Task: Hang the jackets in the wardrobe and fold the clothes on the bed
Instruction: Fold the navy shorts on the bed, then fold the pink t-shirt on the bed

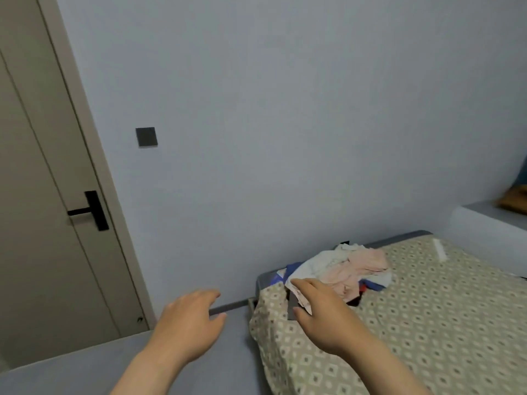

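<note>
— Where are the hands on your feed?
— I see both in the lower half of the frame, with bare forearms coming up from the bottom edge. The left hand point(189, 320) sits lower centre, palm down above the grey floor point(85, 366). Its fingers are loosely curved and slightly apart, holding nothing.
— And the right?
— The right hand point(322, 312) reaches further up and to the right, over the near corner of the bed with the beige diamond-patterned cover point(427, 323). Its fingers are stretched out and the thumb stands apart below them, with nothing pinched. The fingertips lie at the near edge of the crumpled pile of white, pale pink and blue clothes point(350, 269). I cannot tell whether they touch the cloth.
— Where is that pile?
— Lower right of centre, on the bed's corner by the pale blue-grey wall point(285, 109), beside the grey bed frame point(261, 280).
— Anything else?
— A beige door point(37, 223) with a black lever handle point(89, 210) fills the left edge. A dark grey square wall switch point(146, 137) sits just right of it.
</note>
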`<action>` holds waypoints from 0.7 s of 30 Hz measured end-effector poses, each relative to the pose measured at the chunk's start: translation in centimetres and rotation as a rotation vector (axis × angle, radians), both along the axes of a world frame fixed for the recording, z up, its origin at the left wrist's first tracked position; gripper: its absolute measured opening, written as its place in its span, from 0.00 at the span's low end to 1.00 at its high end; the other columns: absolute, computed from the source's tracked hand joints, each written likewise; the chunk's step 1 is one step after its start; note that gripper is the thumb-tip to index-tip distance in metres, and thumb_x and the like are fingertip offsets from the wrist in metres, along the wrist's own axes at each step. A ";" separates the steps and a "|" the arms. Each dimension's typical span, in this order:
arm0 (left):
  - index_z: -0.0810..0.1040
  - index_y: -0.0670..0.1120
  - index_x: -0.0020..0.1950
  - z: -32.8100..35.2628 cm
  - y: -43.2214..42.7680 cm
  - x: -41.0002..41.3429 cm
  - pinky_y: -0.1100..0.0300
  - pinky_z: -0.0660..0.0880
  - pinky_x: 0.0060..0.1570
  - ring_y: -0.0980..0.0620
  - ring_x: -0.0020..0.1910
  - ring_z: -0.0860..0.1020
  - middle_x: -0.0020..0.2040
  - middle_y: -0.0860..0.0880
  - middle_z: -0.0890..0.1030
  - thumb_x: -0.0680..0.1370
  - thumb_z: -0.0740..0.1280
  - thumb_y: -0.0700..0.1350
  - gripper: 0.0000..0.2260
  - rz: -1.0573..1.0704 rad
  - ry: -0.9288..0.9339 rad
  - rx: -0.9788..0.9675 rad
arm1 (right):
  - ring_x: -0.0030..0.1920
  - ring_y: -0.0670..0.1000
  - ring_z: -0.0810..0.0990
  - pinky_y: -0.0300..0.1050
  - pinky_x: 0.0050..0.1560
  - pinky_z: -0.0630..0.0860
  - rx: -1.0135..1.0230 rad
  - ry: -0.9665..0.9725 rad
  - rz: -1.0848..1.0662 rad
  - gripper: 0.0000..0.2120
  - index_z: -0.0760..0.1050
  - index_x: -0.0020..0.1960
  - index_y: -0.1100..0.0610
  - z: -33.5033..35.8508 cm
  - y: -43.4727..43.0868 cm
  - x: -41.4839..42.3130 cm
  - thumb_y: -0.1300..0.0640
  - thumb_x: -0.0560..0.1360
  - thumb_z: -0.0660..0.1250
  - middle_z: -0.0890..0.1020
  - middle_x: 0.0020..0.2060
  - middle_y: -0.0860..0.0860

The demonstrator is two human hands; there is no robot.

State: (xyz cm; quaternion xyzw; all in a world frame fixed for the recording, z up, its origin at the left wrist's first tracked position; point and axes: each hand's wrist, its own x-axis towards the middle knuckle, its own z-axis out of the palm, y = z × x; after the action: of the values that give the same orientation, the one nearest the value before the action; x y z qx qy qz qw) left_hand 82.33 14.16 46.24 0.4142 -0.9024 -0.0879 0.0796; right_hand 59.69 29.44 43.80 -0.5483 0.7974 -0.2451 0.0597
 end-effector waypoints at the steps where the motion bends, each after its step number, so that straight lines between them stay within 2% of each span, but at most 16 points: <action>1: 0.66 0.57 0.75 -0.4 -0.2 -1.7 0.58 0.66 0.68 0.54 0.71 0.68 0.73 0.58 0.70 0.79 0.58 0.61 0.25 -0.025 -0.011 0.005 | 0.72 0.47 0.63 0.42 0.71 0.61 0.001 -0.013 -0.027 0.27 0.59 0.78 0.45 -0.4 0.6 -1.3 0.47 0.79 0.59 0.65 0.74 0.44; 5: 0.67 0.58 0.74 -2.2 -1.2 -7.8 0.58 0.67 0.66 0.54 0.71 0.69 0.73 0.58 0.70 0.78 0.59 0.61 0.24 -0.104 -0.043 0.032 | 0.72 0.47 0.64 0.41 0.69 0.62 0.013 -0.047 -0.115 0.27 0.59 0.77 0.44 -2.3 1.7 -5.6 0.47 0.80 0.60 0.66 0.73 0.43; 9: 0.70 0.57 0.71 -4.7 -3.8 -13.1 0.59 0.70 0.62 0.53 0.67 0.72 0.69 0.58 0.74 0.78 0.61 0.59 0.22 -0.184 -0.043 0.074 | 0.74 0.46 0.61 0.42 0.72 0.61 0.074 -0.092 -0.171 0.27 0.58 0.78 0.46 -4.8 0.8 -9.5 0.47 0.80 0.59 0.64 0.74 0.43; 17: 0.71 0.56 0.72 -11.4 -13.7 -20.4 0.58 0.69 0.64 0.53 0.68 0.72 0.70 0.57 0.74 0.78 0.62 0.59 0.23 -0.194 -0.041 0.181 | 0.74 0.47 0.62 0.42 0.71 0.62 0.247 -0.152 -0.232 0.27 0.58 0.79 0.46 -9.7 -6.7 -17.1 0.48 0.81 0.59 0.64 0.75 0.45; 21: 0.73 0.54 0.70 -14.7 -17.6 -23.3 0.56 0.70 0.64 0.51 0.67 0.73 0.68 0.54 0.76 0.79 0.62 0.57 0.20 -0.194 -0.080 0.261 | 0.74 0.48 0.63 0.42 0.71 0.61 0.315 -0.159 -0.257 0.27 0.58 0.78 0.48 -12.0 -9.6 -20.0 0.48 0.81 0.60 0.65 0.75 0.46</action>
State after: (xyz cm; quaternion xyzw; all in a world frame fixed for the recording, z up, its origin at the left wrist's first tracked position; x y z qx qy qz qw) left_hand 59.08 -3.42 31.52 0.3353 -0.9215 -0.1951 -0.0196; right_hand 39.67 19.88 31.77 -0.4049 0.8819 -0.1657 0.1755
